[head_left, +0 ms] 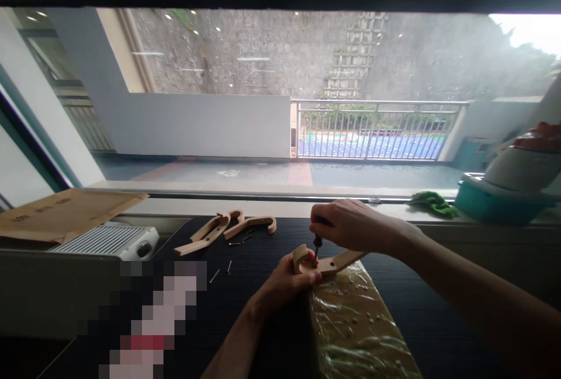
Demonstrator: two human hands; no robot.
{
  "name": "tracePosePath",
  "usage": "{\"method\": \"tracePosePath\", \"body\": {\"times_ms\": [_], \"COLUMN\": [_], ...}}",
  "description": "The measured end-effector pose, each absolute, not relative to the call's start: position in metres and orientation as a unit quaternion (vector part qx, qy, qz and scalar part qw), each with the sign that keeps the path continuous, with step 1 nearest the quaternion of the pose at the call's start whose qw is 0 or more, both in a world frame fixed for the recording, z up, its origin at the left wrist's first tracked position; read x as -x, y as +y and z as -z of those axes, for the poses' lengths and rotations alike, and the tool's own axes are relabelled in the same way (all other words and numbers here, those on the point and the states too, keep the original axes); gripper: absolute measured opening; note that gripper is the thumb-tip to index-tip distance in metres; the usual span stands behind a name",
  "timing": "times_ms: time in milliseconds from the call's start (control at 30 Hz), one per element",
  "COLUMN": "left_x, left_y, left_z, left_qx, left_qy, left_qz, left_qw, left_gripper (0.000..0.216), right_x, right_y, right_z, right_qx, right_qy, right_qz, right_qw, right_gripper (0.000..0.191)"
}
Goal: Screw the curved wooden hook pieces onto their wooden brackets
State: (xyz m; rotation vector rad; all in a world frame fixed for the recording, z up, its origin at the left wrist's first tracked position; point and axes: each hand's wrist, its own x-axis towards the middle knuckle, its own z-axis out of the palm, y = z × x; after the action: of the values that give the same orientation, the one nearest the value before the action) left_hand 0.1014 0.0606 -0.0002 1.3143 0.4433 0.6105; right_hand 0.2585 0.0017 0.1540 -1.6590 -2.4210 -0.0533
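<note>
My left hand [287,282] grips the curved end of a wooden hook piece [337,262] and presses it against the top of a plastic-wrapped block [357,326] on the black table [438,320]. My right hand [350,226] is closed around a small screwdriver [317,244], its tip pointing down onto the wooden piece just beside my left fingers. Three more wooden hook pieces [223,228] lie on the table to the back left. A few loose screws [221,271] lie between them and my left hand.
A silver finned unit [109,240] and a brown cardboard sheet [61,211] sit at the left. On the window sill at the right are a green cloth [432,202] and a teal basin holding a white appliance [499,198]. A blurred patch covers the lower left.
</note>
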Motion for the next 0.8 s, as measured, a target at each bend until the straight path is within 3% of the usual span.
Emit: {"method": "tracePosePath", "body": {"times_ms": [267, 567, 800], "left_x": [-0.102, -0.102, -0.103], "left_y": [0.060, 0.061, 0.061], "left_z": [0.002, 0.003, 0.000], "left_qx": [-0.603, -0.605, -0.623], "left_qy": [0.203, 0.216, 0.211], "left_qz": [-0.287, -0.285, -0.279], "left_qw": [0.716, 0.712, 0.700], "left_gripper": [0.028, 0.032, 0.030], "right_x": [-0.257, -0.250, -0.254], "right_y": [-0.003, 0.002, 0.001], "right_z": [-0.158, -0.154, -0.164], "right_qx": [0.519, 0.566, 0.538], "right_qy": [-0.850, -0.819, -0.839], "right_qz": [-0.007, 0.022, 0.023], "right_qw": [0.090, 0.088, 0.070], "right_gripper": [0.022, 0.028, 0.021]}}
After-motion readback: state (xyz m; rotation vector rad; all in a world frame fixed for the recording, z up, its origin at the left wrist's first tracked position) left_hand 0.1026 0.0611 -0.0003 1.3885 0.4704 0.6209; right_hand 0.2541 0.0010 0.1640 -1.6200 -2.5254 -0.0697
